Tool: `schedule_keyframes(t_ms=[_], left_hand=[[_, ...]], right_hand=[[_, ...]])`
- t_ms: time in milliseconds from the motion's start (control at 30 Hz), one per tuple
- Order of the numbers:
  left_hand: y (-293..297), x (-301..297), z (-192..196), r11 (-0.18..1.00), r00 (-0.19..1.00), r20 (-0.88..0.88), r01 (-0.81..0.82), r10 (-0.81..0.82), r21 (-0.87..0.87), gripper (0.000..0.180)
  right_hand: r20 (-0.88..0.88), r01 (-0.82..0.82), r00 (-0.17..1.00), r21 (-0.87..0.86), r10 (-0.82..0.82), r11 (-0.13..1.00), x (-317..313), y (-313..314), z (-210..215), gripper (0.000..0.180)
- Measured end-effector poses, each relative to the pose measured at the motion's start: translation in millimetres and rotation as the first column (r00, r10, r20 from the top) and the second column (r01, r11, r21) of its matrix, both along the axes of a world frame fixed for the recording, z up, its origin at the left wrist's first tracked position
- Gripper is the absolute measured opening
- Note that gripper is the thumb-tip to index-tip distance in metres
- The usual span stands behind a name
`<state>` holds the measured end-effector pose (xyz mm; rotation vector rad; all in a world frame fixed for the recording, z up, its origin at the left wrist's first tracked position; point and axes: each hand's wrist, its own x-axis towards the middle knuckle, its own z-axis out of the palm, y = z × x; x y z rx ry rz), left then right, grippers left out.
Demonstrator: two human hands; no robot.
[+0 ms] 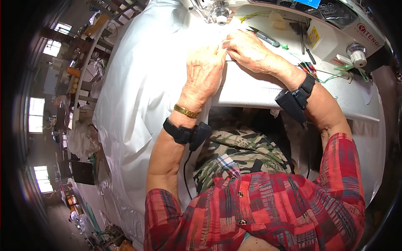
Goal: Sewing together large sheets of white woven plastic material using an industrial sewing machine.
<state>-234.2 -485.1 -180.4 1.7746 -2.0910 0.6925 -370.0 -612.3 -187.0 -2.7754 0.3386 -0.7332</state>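
Observation:
My left hand (204, 69) and my right hand (248, 51) meet in front of the needle area of a sewing machine (220, 15). Strong lamp glare washes out their fingertips. The right thumb and fingers are pinched together, touching the left fingertips. The left fingers look closed too. What lies in either pinch cannot be made out. A large white sheet of smooth material (138, 83) spreads under and left of the left hand, falling in folds. Just beyond the right hand lies a dark slim cutter (264, 37) on the white machine bed (251, 93).
Right of the hands are dark metal tools (307, 46), a bundle of coloured threads (307, 68) and loose green thread (331, 78). The machine's handwheel (357, 55) sits farther right. Cluttered shelving (86, 71) stands at the far left.

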Motion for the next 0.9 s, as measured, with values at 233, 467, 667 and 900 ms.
schedule_keyframes(t_ms=[233, 467, 667, 900], left_hand=[[8.7, -5.2, 4.8, 0.995, 0.991, -0.124, -0.032, 0.044, 0.091, 0.022], [14.6, -7.3, 8.1, 0.999, 0.975, -0.221, -0.001, 0.011, 0.045, 0.011], [15.2, -6.2, 8.6, 0.992, 0.771, -0.629, -0.019, 0.094, 0.126, 0.012], [67.8, -40.4, 0.2, 0.999, 0.699, -0.713, -0.028, 0.050, 0.042, 0.014]], right_hand=[[-0.023, -0.041, 0.999, -0.051, 0.040, 0.998, -3.5, 1.9, 2.8, 0.020], [0.026, -0.067, 0.997, -0.068, 0.069, 0.995, -3.7, 0.1, -2.2, 0.018], [0.058, -0.091, 0.994, -0.021, 0.092, 0.996, -4.0, 0.3, -2.3, 0.018], [-0.014, -0.063, 0.998, -0.060, 0.062, 0.996, -4.0, 7.6, 3.2, 0.013]])
